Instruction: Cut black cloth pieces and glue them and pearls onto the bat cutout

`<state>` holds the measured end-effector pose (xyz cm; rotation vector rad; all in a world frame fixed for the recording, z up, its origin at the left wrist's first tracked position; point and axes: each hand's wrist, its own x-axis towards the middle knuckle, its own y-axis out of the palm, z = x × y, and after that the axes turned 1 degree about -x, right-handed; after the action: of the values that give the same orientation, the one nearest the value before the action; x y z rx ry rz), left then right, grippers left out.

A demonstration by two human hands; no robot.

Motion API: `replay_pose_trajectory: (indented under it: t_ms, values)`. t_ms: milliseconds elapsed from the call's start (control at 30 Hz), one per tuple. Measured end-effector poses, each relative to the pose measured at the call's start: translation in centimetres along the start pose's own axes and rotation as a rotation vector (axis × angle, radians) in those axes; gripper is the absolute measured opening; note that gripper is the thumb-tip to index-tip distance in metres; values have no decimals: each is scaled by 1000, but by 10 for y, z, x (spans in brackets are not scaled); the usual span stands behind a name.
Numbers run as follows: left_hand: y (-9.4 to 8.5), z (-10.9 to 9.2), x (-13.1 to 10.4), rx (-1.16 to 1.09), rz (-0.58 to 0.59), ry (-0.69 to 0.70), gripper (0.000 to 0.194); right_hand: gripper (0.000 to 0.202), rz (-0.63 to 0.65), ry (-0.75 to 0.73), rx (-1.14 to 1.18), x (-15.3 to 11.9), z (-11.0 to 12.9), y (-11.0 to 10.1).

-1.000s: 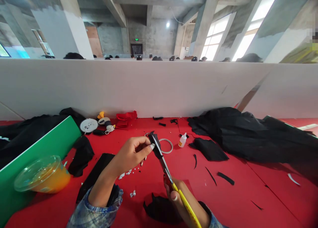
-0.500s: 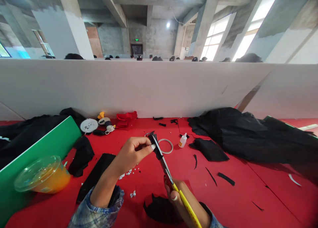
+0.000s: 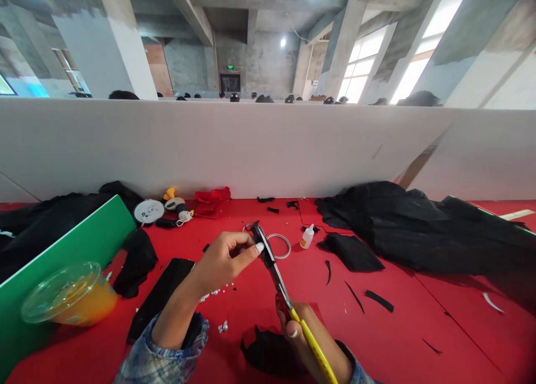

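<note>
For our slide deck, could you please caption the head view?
Left hand holds black fabric while right hand works yellow-handled scissors above a red table.

Your left hand [image 3: 227,261], right hand [image 3: 302,331]: bare. Your left sleeve [image 3: 161,357]: blue-white plaid, bunched cuff, dark inside; right sleeve [image 3: 360,374]: blue, dark inside.

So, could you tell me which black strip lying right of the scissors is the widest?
The broad strip just right of the long thin sliver; the other strips are all narrow.
</note>
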<state>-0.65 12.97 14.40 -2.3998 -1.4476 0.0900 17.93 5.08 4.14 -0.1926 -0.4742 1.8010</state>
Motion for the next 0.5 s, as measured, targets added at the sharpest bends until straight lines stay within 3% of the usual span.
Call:
replay_pose_trajectory:
  t_ms: [267, 500]
  values:
    - [-7, 4, 1, -68, -79, 26, 23, 74, -17, -33, 17, -3, -7, 2]
    - [-5, 2, -1, -72, -101, 18, 21, 74, 4, -24, -9, -2, 0, -1]
